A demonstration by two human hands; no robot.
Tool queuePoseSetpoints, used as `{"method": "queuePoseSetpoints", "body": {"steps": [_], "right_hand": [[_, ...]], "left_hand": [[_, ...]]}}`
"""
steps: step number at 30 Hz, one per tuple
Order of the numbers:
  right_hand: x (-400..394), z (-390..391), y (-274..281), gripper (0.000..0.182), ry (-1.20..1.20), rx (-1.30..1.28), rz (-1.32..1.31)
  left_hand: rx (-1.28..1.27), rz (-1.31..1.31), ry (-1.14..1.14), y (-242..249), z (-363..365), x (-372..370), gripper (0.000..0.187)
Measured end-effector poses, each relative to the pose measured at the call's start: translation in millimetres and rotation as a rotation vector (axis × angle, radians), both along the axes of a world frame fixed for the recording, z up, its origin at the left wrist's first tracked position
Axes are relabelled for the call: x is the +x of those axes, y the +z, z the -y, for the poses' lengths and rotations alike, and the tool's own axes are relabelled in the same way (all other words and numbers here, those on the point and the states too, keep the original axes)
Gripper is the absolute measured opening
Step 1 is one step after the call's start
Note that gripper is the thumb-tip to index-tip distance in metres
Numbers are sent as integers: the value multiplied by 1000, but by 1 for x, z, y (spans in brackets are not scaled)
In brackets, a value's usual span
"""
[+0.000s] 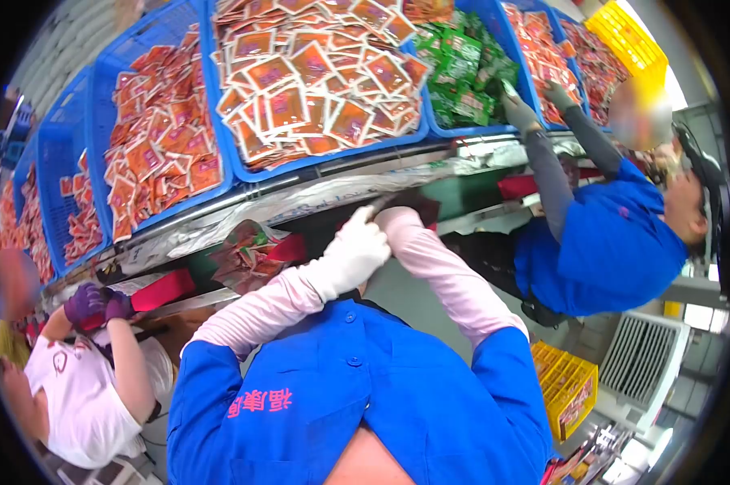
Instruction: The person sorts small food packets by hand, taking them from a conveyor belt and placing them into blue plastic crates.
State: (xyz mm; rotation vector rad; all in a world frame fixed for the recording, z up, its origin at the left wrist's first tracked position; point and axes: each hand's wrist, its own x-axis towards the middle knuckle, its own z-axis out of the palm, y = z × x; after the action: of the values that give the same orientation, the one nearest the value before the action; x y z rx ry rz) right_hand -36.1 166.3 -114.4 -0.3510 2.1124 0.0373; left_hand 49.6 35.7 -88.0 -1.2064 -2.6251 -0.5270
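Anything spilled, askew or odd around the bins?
One oddity: a patch of orange packets at the back of the bin of green packets. Odd because the rest there is green; whether they're mixed in or sit behind it, I can't tell. No clear spill or damage.

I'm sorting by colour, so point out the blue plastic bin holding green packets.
The blue plastic bin just right of the large blue centre bin; its shiny green packets contrast with its neighbours' orange-red ones.
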Motion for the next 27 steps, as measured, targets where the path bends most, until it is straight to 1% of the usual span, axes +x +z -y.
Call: {"method": "queuePoseSetpoints", "body": {"steps": [1,3,4,5,7,9,10,11,12,13,14,15,16,17,19,21,22,23,25,26,27], "right_hand": [[-1,10,-14,32,27,-14,-3],[0,23,-36,31,114,-80,-50],[1,27,-46,30,161,-112,-83],[2,31,-54,29,208,-145,-117],[2,39,-64,28,277,-220,-159],[2,51,-67,27,359,-287,-206],[-4,62,-14,25,344,-297,-129],[-9,70,59,25,323,-301,-51],[-20,71,90,24,137,-463,7],[-33,69,105,23,-59,-616,65],[-52,67,94,22,-86,-687,-246],[-70,67,75,22,-115,-739,-565],[-88,71,55,24,-141,-602,-673],[-104,73,38,26,-167,-459,-785],[-113,83,9,28,-185,-354,-835],[-117,82,-2,28,-192,-277,-858],[-114,76,1,25,-197,-310,-834],[-106,71,7,25,-210,-301,-829],[-95,62,25,18,-335,-505,-955],[-84,61,38,20,-410,-619,-951],[-78,60,24,22,-748,-1162,-583]], "left_hand": [[-8,-6,-35,7,2,6,5],[-20,-25,-50,4,4,21,6],[-82,14,-23,-1,13,27,7],[-69,36,10,-9,25,30,7],[106,166,90,3,61,25,3],[240,207,198,47,110,10,14],[274,147,311,57,145,2,22],[247,10,419,54,180,-6,19],[228,-52,555,52,217,-18,16],[135,39,659,45,252,-31,14],[88,64,727,26,284,-46,16],[-82,56,819,3,307,-58,20],[-145,103,835,-25,324,-71,23],[-252,372,912,-26,320,-77,25],[-322,286,829,-52,326,-83,21],[-317,318,808,-53,326,-86,18],[-263,318,814,-55,328,-83,16],[-186,339,849,-41,326,-77,16],[45,241,899,-15,320,-70,14],[235,229,882,3,311,-69,14],[424,228,860,20,296,-67,14]]}}
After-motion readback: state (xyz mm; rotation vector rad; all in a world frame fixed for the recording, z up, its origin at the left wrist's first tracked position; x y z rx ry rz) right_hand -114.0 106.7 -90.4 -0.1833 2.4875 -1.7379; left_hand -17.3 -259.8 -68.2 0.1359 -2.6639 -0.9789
